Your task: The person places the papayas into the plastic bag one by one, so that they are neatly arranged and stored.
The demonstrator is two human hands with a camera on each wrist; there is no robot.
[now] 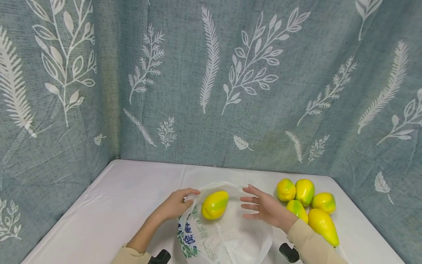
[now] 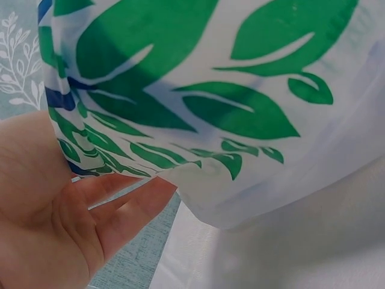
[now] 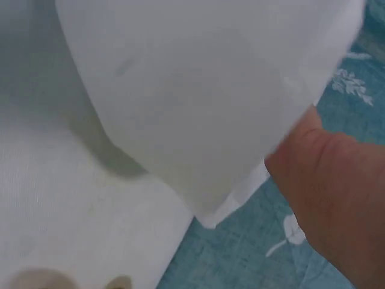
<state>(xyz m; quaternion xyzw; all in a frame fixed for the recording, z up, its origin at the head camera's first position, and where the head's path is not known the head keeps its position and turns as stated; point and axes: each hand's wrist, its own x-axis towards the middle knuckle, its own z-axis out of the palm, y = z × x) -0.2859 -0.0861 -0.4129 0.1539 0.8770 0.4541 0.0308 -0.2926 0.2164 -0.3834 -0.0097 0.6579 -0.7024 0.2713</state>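
Note:
A white plastic bag (image 1: 230,234) with green and blue print stands with its mouth open towards me. In the head view, a glossy yellow-green papaya-like fruit (image 1: 215,205) shows within the bag's mouth. My left hand (image 1: 176,205) holds the bag's left rim between thumb and fingers; in the left wrist view the printed plastic (image 2: 240,96) hides part of it. At the right rim, my right hand (image 1: 268,208) has its fingers spread and fairly straight, with no fruit in it. The right wrist view shows white plastic (image 3: 180,108) covering most of that hand.
Several more yellow-green fruits (image 1: 304,192) lie grouped on the right of the white-covered table (image 1: 138,190), beside my right forearm. A blue-green curtain (image 1: 184,80) with white leaf patterns hangs behind the table and along both sides.

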